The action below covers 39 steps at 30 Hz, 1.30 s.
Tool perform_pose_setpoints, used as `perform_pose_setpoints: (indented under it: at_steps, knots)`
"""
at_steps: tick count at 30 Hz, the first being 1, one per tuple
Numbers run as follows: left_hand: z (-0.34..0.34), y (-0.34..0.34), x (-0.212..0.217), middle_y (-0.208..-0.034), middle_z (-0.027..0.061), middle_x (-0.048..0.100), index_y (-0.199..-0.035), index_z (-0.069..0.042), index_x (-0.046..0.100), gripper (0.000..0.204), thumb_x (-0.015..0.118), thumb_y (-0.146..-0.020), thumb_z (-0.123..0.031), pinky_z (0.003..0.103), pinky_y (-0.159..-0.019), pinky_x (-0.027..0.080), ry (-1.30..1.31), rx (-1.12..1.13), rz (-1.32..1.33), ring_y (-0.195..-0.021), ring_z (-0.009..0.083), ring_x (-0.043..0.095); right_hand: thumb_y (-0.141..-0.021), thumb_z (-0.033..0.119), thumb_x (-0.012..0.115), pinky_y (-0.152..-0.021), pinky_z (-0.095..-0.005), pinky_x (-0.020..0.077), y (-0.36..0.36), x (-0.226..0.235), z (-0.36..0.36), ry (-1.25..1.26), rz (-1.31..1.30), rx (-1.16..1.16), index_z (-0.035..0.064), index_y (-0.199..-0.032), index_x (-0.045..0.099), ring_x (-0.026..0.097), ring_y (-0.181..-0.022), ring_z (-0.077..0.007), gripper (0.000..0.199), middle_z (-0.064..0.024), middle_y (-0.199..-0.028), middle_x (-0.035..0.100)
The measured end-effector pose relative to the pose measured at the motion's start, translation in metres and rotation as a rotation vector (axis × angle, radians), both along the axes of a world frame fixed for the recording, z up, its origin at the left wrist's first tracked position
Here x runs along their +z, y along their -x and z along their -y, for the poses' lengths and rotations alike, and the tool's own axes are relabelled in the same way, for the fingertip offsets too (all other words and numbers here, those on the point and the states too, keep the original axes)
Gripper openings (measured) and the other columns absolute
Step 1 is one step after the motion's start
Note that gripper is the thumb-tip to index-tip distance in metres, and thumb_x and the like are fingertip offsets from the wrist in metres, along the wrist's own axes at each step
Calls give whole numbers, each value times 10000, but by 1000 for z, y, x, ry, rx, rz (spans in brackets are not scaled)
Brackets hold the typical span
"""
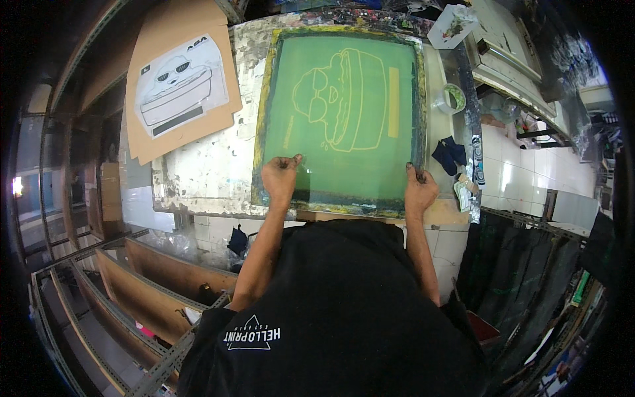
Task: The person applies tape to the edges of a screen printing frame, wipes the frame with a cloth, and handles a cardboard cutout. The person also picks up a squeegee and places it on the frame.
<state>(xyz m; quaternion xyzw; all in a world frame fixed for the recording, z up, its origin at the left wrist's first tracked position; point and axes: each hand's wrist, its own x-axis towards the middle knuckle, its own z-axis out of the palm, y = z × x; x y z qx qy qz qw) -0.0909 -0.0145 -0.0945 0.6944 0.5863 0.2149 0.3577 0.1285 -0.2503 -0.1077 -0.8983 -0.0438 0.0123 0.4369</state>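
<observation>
I see L hand [279,182] pinched, R hand [421,192] curled in, by green screen [357,173], upper ctr. Can't tell if either's holding sth.

The screen [340,112] lies at the bench's [198,178] near edge; cardboard [182,21] bearing a sheet [175,86] covers the far left corner; tub [453,26], cup [452,99] and cloth [448,156] line the right edge

Light falls fairly evenly across the green screen [370,172] and pale counter [205,169], while the wooden shelves [149,288] at lower left sit dimmer. White floor tiles [506,175] at right carry glare; a small bright spot [18,184] glows far left. The black shirt [364,317] shows little detail. Toward the rim, straight edges bend and blur into black corners.
</observation>
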Motion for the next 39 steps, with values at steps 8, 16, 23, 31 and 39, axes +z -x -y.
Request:
perform_pose_setpoints:
  at_steps: [8, 16, 23, 31, 39]
  knots:
    - [5, -10, 8, -643, 141, 674, -736, -29, 720, 348, 813, -759, -363, 403, -594, 494, -8, 53, -157, -589, 295, 656, -770, 325, 785, -598, -410, 475, 2, 2, -6, 98, 36, -21, 12, -762, 723, 634, -607, -291, 319, -131, -672, 661]
    - [7, -16, 12, -666, 148, 685, -735, -36, 715, 319, 811, -756, -340, 416, -601, 504, -80, 31, -226, -623, 317, 676, -760, 314, 789, -601, -399, 485, 4, 7, -10, 175, 81, -7, 23, -764, 712, 632, -607, -276, 301, -112, -688, 659]
    - [1, -10, -4, -631, 158, 664, -856, -7, 665, 354, 861, -722, -269, 387, -549, 491, -218, -104, -157, -565, 284, 656, -755, 247, 804, -599, -373, 487, 0, -2, -7, 150, 120, 60, 4, -775, 682, 616, -591, -239, 272, -90, -650, 632]
    - [-8, 2, 6, -609, 87, 556, -1104, -42, 477, 635, 905, -662, -202, 405, -553, 454, -60, -114, -85, -591, 297, 605, -736, 189, 820, -646, -439, 478, 0, 18, -3, 153, 88, 80, 49, -1005, 550, 626, -675, -298, 406, -83, -742, 592]
    - [-15, 27, 6, -612, 44, 505, -1045, -42, 515, 537, 875, -649, -79, 321, -565, 431, -48, -90, -118, -577, 173, 491, -755, 51, 737, -685, -434, 504, -47, 0, 27, 63, 140, 138, 56, -1169, 591, 619, -720, -346, 439, -121, -861, 615]
